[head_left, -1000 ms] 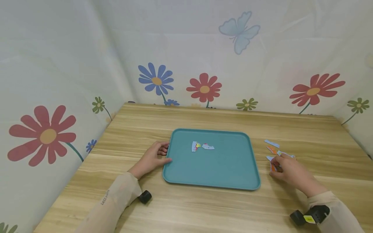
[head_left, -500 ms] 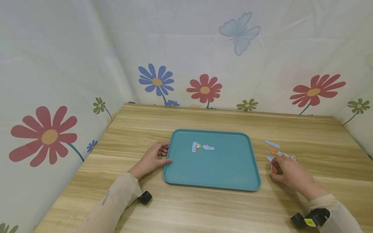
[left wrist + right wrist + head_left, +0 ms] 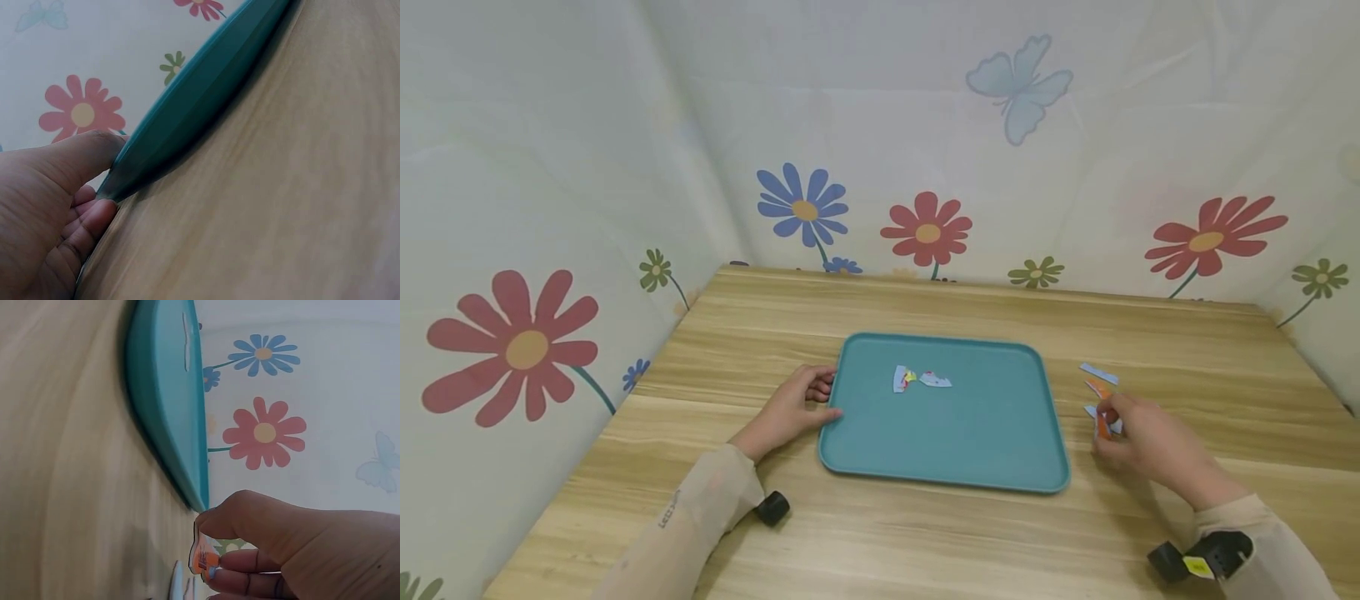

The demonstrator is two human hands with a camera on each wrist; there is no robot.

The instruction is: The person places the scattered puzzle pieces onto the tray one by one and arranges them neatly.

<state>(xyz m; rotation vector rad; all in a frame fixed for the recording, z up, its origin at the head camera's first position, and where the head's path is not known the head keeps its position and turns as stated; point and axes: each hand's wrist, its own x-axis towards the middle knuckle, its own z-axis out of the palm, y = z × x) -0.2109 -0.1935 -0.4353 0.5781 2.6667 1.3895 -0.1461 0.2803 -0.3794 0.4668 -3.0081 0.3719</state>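
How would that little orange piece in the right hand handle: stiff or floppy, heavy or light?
The orange piece looks small and thin, so it's probably light. It shows no obvious sag as the right hand pinches it, suggesting stiffness. Being flat, it would likely slide, not roll.

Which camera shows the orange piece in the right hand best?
The right wrist view: there the orange piece is large, pinched by the right hand. The head view shows it small, partly hidden; the left wrist view misses it.
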